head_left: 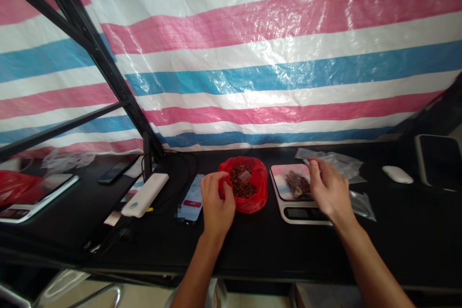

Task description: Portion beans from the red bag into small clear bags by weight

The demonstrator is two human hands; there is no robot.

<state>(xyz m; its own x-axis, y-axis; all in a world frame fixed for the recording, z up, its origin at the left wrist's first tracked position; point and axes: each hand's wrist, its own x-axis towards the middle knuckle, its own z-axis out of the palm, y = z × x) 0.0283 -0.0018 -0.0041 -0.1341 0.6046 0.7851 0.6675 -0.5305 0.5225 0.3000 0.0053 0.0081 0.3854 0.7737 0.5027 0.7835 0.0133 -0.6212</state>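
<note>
A red plastic bag [257, 192] full of small brown pieces lies open on the black table, with a small clear scoop or packet resting on the pile. My left hand [215, 201] is curled on the bag's left rim, gripping it. Just to the right stands a kitchen scale [294, 209] with a shiny platform, and a small clear packet of brown pieces [298, 184] lies on it. My right hand [329, 187] hovers over the scale's right side, fingers bent beside that packet; whether it pinches anything is hidden.
A phone [193, 198] with a lit screen and a white power bank [145, 194] lie left of the bag. Empty clear packets [341, 163] are piled behind the scale. A white mouse [397, 173] and dark device sit far right; another scale and red bag far left.
</note>
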